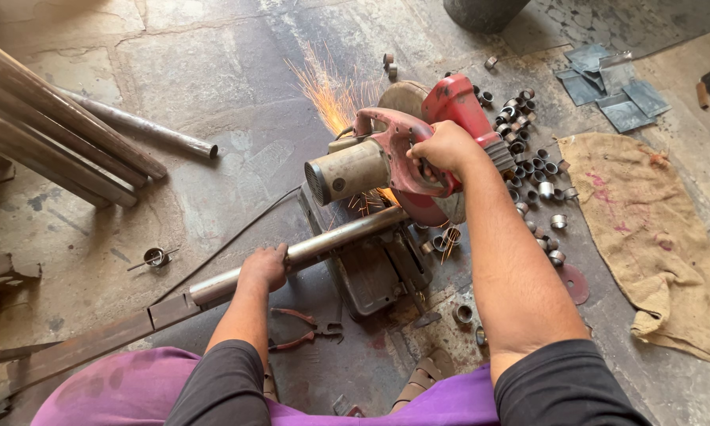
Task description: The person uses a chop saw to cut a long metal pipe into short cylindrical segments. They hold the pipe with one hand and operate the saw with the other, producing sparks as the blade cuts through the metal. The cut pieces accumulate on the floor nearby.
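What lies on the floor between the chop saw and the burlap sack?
In the head view, many short cut metal rings lie scattered on the floor between the chop saw and the burlap sack.

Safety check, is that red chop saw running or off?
Running: orange sparks spray from the red chop saw onto the grey metal pipe.

no packages, labels, signs or screens

The right hand (443, 146) grips the red chop saw (418, 154) handle while the left hand (264, 267) steadies the steel pipe (323, 243), sparks flying.
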